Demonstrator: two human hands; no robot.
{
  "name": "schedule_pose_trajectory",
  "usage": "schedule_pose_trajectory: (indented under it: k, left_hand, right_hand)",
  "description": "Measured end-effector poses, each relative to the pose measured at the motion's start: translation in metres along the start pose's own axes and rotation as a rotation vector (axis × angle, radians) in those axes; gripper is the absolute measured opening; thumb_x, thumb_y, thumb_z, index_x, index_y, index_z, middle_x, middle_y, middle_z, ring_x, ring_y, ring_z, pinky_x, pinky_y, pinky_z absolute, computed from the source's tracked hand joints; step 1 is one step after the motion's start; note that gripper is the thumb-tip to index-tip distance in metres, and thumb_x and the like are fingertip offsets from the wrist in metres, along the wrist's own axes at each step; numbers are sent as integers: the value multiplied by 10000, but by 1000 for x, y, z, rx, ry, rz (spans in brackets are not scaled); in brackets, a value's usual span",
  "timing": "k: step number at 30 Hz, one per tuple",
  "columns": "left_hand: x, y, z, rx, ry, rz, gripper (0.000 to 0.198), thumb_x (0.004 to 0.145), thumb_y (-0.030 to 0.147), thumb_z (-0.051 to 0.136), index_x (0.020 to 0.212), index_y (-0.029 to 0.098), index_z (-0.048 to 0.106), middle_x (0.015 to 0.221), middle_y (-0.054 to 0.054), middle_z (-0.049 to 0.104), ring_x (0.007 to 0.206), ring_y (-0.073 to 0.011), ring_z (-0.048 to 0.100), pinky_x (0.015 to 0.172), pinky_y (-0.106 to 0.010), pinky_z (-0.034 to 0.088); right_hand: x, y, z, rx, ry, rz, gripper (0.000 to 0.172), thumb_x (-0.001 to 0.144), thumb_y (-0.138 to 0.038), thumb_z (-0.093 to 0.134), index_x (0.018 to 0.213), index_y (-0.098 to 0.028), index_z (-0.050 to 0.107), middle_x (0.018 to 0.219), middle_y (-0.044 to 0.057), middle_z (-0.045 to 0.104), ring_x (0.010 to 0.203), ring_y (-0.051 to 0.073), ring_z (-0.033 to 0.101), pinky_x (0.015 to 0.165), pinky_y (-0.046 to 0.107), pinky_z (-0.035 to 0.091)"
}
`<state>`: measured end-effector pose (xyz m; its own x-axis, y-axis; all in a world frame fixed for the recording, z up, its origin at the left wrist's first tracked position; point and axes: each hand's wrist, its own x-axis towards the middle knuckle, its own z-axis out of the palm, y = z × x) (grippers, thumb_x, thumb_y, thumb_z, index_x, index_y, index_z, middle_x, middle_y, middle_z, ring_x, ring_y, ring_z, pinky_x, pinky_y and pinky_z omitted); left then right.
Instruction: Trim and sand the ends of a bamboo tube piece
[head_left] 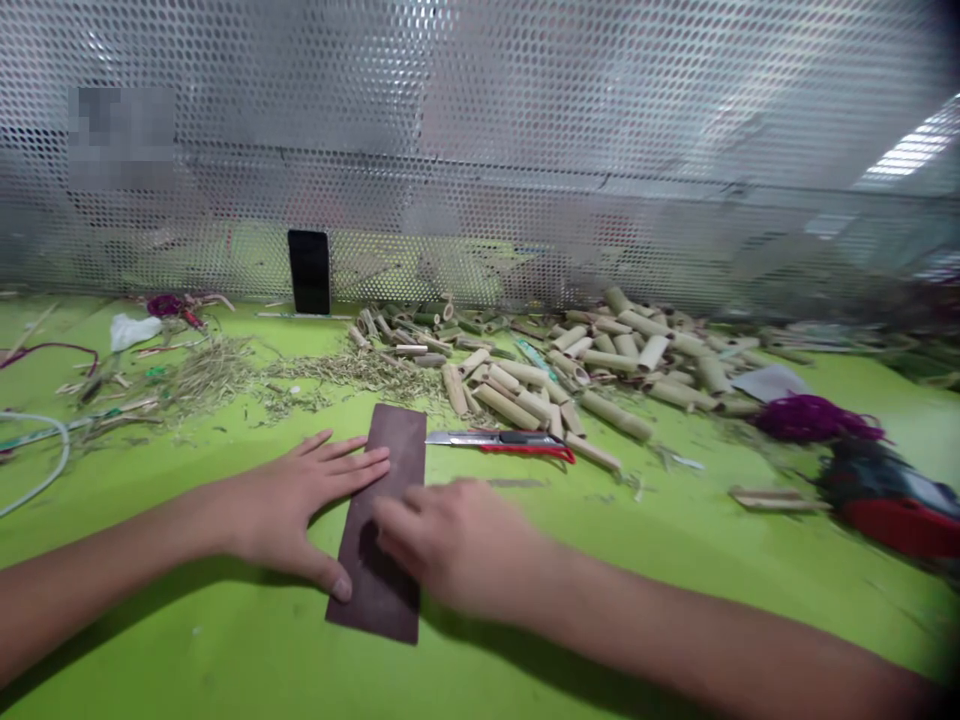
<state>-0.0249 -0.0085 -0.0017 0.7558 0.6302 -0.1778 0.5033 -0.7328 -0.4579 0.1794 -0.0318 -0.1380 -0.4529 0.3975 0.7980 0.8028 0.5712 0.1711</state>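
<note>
A dark brown strip that looks like sandpaper (pixel 394 440) lies flat on the green table. My left hand (pixel 289 505) is spread open, its fingertips and thumb resting on the strip's left edge. Over the middle of the strip, my right hand (pixel 465 545) is closed with its fingers pinched together and pointing down; motion blurs it a little. Whatever it may grip is hidden behind the fingers. Just beyond that hand, a red utility knife (pixel 517 440) lies with its blade extended towards the strip.
Several cut bamboo tubes (pixel 525 385) are heaped behind the knife. Shavings (pixel 217 375) lie at the left. A phone (pixel 310 272) leans on the perforated metal screen (pixel 480 200). Purple string (pixel 817 415) and a red-and-black power tool (pixel 892 500) are at the right.
</note>
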Motion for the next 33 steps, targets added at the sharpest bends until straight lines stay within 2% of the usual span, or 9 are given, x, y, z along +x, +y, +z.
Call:
schedule_pose_trajectory:
  k: [2, 6, 11, 16, 21, 26, 27, 31, 33]
  left_hand:
    - [0, 1, -1, 2, -3, -4, 1133, 778, 762, 703, 1646, 305, 136, 1688, -30, 60, 1560, -400, 58, 1277, -607, 69]
    - [-1, 3, -3, 17, -2, -25, 1133, 789, 769, 686, 1648, 293, 122, 1684, -36, 33, 1557, -411, 55, 1274, -613, 83]
    - [1, 5, -4, 18, -28, -15, 1137, 786, 782, 677, 1646, 282, 126, 1687, -24, 54, 1567, -387, 69, 1274, -609, 48]
    - [0, 3, -1, 12, -13, -52, 1152, 780, 796, 675, 1646, 293, 106, 1686, -29, 9, 1558, -417, 17, 1261, -641, 72]
    - [0, 3, -2, -5, -10, -11, 1160, 763, 817, 679, 1644, 294, 137, 1688, -28, 63, 1562, -403, 58, 1272, -615, 50]
    - [0, 2, -1, -4, -6, -31, 1163, 771, 800, 684, 1645, 281, 118, 1684, -38, 28, 1555, -421, 29, 1265, -634, 62]
    - [0, 2, -1, -5, -10, -30, 1166, 767, 809, 682, 1644, 284, 120, 1685, -36, 29, 1556, -420, 34, 1266, -634, 62]
    - [0, 3, -1, 2, -22, -32, 1172, 752, 840, 668, 1642, 308, 122, 1690, -14, 49, 1565, -398, 47, 1270, -622, 54]
    - [0, 2, -1, 9, -18, -36, 1167, 763, 827, 668, 1644, 309, 104, 1689, -14, 27, 1566, -397, 34, 1268, -625, 56]
  right_hand:
    - [-1, 1, 3, 20, 22, -98, 178, 1036, -306, 479, 945, -204, 594, 745, 1, 615, 532, 129, 428, 508, 308, 174]
    - [0, 7, 4, -25, 78, -13, 224, 1069, -300, 463, 946, -177, 604, 779, 15, 634, 608, 134, 488, 541, 299, 219]
    - [0, 2, 0, 18, 29, -131, 215, 1053, -337, 474, 940, -183, 573, 785, 14, 616, 587, 132, 470, 516, 316, 207]
    - [3, 4, 0, 56, -8, 130, 159, 1059, -276, 452, 1039, -160, 558, 814, 30, 627, 549, 112, 443, 499, 286, 208]
    - [1, 0, 1, 122, -14, -118, 115, 1007, -268, 508, 985, -177, 575, 872, 36, 626, 601, 130, 431, 528, 299, 223]
    - [4, 3, 0, 19, 12, 151, 197, 1061, -247, 440, 1016, -155, 608, 883, 59, 627, 630, 142, 458, 532, 297, 225]
    - [4, 2, 0, 16, 5, 154, 193, 1064, -249, 436, 1053, -155, 604, 887, 58, 632, 620, 143, 463, 527, 300, 221]
    - [3, 2, 1, 49, -39, -48, 143, 1035, -281, 500, 1089, -191, 597, 888, 36, 638, 599, 138, 473, 519, 304, 202]
    - [4, 5, 0, 45, -26, 12, 139, 1040, -275, 504, 1039, -184, 608, 866, 35, 630, 603, 132, 472, 520, 298, 205]
